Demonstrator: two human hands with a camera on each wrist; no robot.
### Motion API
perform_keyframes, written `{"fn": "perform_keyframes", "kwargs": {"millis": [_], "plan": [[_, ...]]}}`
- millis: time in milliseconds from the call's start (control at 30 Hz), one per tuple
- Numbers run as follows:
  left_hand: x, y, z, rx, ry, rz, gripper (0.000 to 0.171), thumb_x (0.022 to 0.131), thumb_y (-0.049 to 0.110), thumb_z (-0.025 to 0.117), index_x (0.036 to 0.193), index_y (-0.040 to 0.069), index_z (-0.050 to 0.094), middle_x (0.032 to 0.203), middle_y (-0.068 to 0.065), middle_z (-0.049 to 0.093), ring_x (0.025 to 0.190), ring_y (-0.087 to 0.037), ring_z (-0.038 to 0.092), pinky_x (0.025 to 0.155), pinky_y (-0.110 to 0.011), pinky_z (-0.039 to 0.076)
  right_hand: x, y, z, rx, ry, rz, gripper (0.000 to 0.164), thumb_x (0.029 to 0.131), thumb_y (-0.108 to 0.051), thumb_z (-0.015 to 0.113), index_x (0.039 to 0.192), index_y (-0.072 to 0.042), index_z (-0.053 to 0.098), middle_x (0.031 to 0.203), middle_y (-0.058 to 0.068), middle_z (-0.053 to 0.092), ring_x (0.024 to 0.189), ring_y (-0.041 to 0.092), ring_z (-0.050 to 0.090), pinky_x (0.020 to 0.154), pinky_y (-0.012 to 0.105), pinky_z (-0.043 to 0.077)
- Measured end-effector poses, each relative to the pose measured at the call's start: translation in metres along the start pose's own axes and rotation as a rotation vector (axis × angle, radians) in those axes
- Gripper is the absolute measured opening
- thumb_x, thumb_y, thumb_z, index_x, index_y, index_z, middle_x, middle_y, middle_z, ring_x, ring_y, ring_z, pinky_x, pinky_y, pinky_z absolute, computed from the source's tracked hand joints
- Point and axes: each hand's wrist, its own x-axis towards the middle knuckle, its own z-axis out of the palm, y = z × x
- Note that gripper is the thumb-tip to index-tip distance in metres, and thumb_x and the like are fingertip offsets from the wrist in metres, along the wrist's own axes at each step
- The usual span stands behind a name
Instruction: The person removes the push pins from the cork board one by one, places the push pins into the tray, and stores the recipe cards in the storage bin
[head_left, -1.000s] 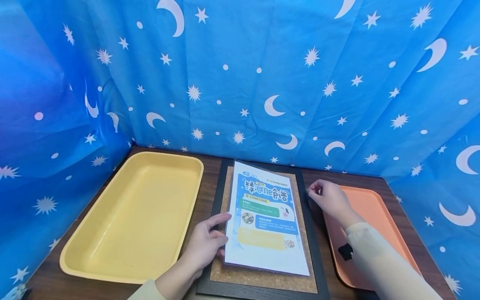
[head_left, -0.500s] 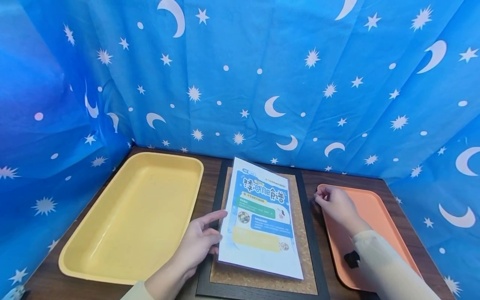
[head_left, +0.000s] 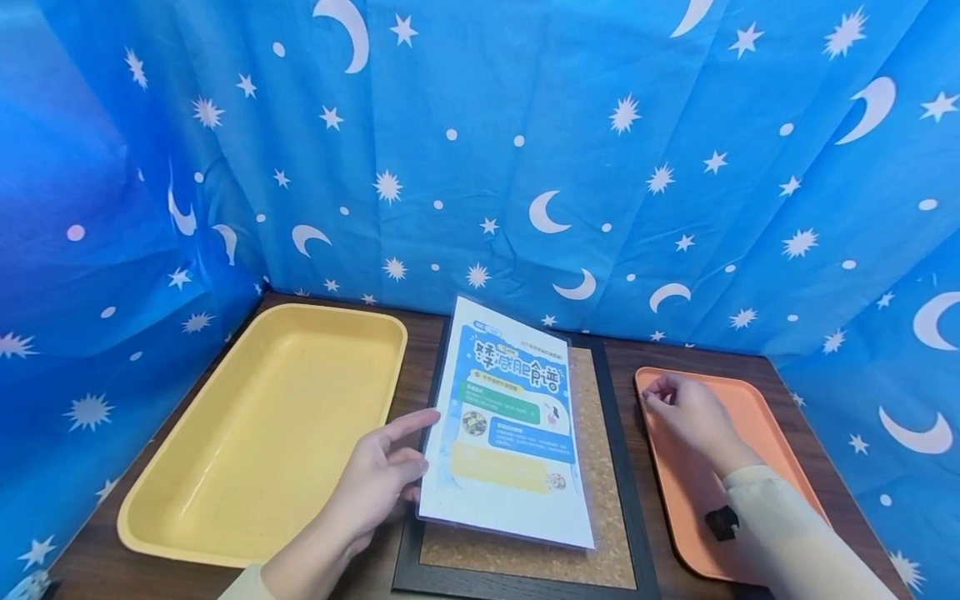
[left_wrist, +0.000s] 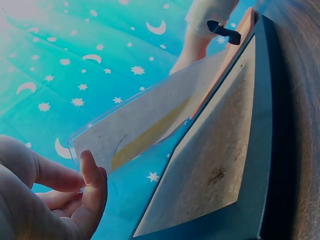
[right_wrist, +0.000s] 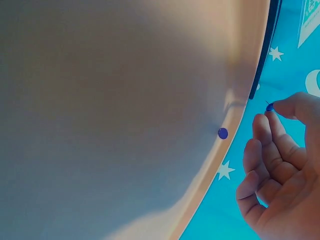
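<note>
My left hand (head_left: 371,483) pinches the left edge of a laminated sheet (head_left: 510,508) printed with Chinese text, between thumb and fingers. In the left wrist view the sheet is tilted, raised off a cork board (left_wrist: 210,150) with a black frame. Over the far left part of an orange tray (head_left: 780,442) is my right hand (head_left: 693,417). Its thumb and forefinger pinch a small blue thumbtack (right_wrist: 270,107), whose pin shows in the right wrist view. Another blue thumbtack (right_wrist: 223,133) lies at the tray's inner edge.
A deep yellow tray (head_left: 300,433) stands on the left of the dark wooden table (head_left: 423,333). Blue cloth (head_left: 480,150) with moons and stars hangs behind and at both sides. A small black device (head_left: 722,523) sits by my right sleeve.
My left hand has drawn the sheet left and lifted it, uncovering more cork on the right. My right hand has moved rightward from beside the board to over the orange tray.
</note>
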Motion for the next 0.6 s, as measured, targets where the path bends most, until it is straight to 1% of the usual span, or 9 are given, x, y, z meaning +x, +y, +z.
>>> {"fn": "perform_keyframes", "kwargs": {"millis": [200, 267, 367, 467, 600], "plan": [[-0.002, 0.005, -0.009, -0.002, 0.031, -0.007, 0.056, 0.094, -0.008, 0.056, 0.144, 0.017, 0.061, 0.112, -0.012, 0.073, 0.084, -0.026, 0.070, 0.064, -0.035, 0.059, -0.004, 0.006, -0.001, -0.005, -0.019, 0.008, 0.018, 0.100, -0.025, 0.063, 0.103, -0.008, 0.068, 0.089, 0.006, 0.066, 0.077, 0.021, 0.057, 0.065, 0.031, 0.046], [-0.004, 0.007, -0.013, -0.002, 0.032, -0.013, 0.056, 0.093, -0.008, 0.056, 0.143, 0.017, 0.061, 0.108, -0.014, 0.073, 0.084, -0.026, 0.070, 0.064, -0.035, 0.059, -0.006, 0.008, -0.003, -0.009, -0.029, 0.012, 0.017, 0.100, -0.025, 0.064, 0.103, -0.008, 0.068, 0.089, 0.005, 0.067, 0.078, 0.021, 0.057, 0.065, 0.032, 0.046], [-0.007, 0.010, -0.019, -0.022, 0.039, -0.035, 0.055, 0.095, -0.007, 0.056, 0.143, 0.016, 0.061, 0.108, -0.016, 0.071, 0.085, -0.027, 0.071, 0.064, -0.034, 0.060, -0.008, 0.011, -0.005, -0.019, -0.044, 0.013, 0.017, 0.100, -0.025, 0.064, 0.102, -0.009, 0.069, 0.089, 0.005, 0.067, 0.078, 0.021, 0.057, 0.066, 0.032, 0.046], [-0.010, 0.013, -0.025, -0.049, 0.045, -0.067, 0.054, 0.096, -0.006, 0.055, 0.144, 0.018, 0.060, 0.107, -0.017, 0.071, 0.088, -0.027, 0.072, 0.068, -0.034, 0.061, -0.010, 0.014, -0.007, -0.031, -0.055, 0.015, 0.017, 0.100, -0.025, 0.065, 0.102, -0.009, 0.069, 0.089, 0.004, 0.068, 0.077, 0.021, 0.057, 0.066, 0.032, 0.045], [-0.013, 0.017, -0.036, -0.038, 0.049, -0.053, 0.055, 0.097, -0.006, 0.054, 0.146, 0.018, 0.058, 0.112, -0.017, 0.073, 0.090, -0.027, 0.072, 0.068, -0.032, 0.060, -0.013, 0.019, -0.008, -0.035, -0.056, 0.007, 0.017, 0.099, -0.024, 0.066, 0.102, -0.008, 0.070, 0.089, 0.005, 0.069, 0.077, 0.020, 0.057, 0.065, 0.031, 0.046]]}}
